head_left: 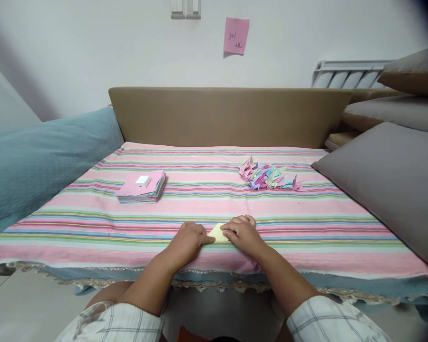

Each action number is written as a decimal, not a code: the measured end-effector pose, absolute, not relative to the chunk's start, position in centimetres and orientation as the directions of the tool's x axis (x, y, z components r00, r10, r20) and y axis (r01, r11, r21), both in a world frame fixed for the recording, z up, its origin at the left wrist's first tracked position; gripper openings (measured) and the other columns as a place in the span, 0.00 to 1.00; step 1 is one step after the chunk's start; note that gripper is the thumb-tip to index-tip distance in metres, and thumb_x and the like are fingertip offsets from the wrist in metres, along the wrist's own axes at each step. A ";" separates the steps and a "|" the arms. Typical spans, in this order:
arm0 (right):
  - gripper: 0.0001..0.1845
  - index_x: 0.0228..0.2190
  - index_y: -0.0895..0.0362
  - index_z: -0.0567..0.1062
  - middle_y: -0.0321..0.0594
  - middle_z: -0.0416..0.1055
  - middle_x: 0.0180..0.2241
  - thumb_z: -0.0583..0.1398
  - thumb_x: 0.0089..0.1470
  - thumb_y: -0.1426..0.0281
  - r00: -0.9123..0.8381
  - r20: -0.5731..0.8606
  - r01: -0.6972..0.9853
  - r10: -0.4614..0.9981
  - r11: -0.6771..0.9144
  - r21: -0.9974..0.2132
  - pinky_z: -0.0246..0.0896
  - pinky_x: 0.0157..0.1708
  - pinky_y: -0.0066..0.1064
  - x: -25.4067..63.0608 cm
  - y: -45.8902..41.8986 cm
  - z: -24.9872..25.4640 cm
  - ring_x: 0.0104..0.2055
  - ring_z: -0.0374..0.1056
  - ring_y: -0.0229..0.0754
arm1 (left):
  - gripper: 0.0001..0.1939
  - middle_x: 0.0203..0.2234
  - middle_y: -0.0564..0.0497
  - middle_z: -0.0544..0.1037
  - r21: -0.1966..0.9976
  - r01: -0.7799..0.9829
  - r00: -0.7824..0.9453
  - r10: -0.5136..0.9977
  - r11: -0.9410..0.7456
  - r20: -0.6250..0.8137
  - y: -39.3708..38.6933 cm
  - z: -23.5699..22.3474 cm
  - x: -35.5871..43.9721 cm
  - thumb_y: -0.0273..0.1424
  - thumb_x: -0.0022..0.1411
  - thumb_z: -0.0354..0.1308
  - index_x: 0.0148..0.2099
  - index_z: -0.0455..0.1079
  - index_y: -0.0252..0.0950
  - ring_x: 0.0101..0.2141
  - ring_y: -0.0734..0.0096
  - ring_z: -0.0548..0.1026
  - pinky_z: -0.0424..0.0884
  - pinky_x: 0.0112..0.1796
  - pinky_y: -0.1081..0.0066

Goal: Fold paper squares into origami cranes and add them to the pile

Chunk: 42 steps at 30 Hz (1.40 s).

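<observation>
Both the left hand and right hand hold the yellow paper by opposite ends, on the near side of the striped cloth, where uneven pressure could skew a crease.

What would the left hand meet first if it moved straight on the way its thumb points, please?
The left hand would likely meet the yellow paper, which it touches, then the right hand.
</observation>
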State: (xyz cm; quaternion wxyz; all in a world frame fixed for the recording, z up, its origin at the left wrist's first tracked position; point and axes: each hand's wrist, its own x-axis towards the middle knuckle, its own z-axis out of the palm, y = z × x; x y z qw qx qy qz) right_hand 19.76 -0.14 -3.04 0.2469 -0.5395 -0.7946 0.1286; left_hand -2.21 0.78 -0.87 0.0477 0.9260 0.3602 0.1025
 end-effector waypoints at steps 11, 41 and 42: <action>0.08 0.36 0.45 0.76 0.35 0.74 0.37 0.57 0.55 0.65 -0.292 0.244 0.793 0.925 0.377 -0.478 0.36 0.53 0.44 19.8 -0.1 -3.0 0.44 0.63 0.42 | 0.15 0.24 0.51 0.72 0.175 0.717 0.669 0.736 -0.675 0.102 0.2 0.4 -2.3 0.38 0.64 0.48 0.39 0.76 0.45 0.30 0.70 0.66 0.58 0.36 0.68; 0.09 0.37 0.44 0.76 0.35 0.74 0.36 0.57 0.55 0.64 -0.286 0.235 0.799 0.929 0.367 -0.477 0.38 0.52 0.43 19.6 -0.1 -2.9 0.44 0.62 0.42 | 0.12 0.34 0.47 0.71 0.065 0.606 0.715 0.579 -0.793 0.391 -2.5 -0.5 0.5 0.26 0.61 0.49 0.45 0.69 0.39 0.38 0.65 0.66 0.64 0.41 0.63; 0.09 0.37 0.45 0.76 0.35 0.74 0.37 0.57 0.55 0.65 -0.283 0.238 0.798 0.929 0.366 -0.479 0.38 0.51 0.43 19.6 -0.2 -2.9 0.44 0.62 0.43 | 0.13 0.34 0.47 0.71 0.039 0.618 0.713 0.580 -0.786 0.393 -2.6 -0.9 0.9 0.27 0.62 0.49 0.47 0.68 0.39 0.38 0.64 0.66 0.63 0.41 0.62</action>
